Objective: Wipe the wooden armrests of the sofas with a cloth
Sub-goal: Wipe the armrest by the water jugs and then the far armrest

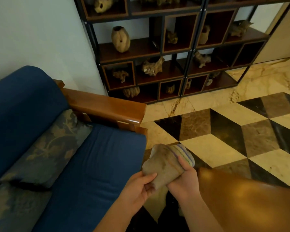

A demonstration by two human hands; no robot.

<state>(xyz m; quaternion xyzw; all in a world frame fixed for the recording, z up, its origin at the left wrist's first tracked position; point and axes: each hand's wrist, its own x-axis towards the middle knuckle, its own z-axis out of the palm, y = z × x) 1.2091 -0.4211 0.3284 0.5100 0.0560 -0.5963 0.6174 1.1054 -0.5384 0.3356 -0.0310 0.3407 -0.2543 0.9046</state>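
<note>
Head view: both hands hold the cloth [164, 164] in front of the body, above the checkered floor [224, 148] and just beside the front corner of the sofa [97, 164]. The left hand [137, 188] pinches the cloth's lower left edge between thumb and curled fingers. The right hand [185, 180] grips its right side, fingers wrapped round the bunched fabric, thumb lying along the striped edge. The cloth is brownish and crumpled, with coloured stripes on the far side.

The sofa has blue cushions and a patterned bolster [45, 148] along the back. Its wooden armrest [105, 107] sits at the far end, well apart from the cloth and hands. Behind the armrest a dark shelf [174, 52] stands against the wall, holding carved wooden pieces. An orange-brown sleeve [251, 205] fills the lower right corner
</note>
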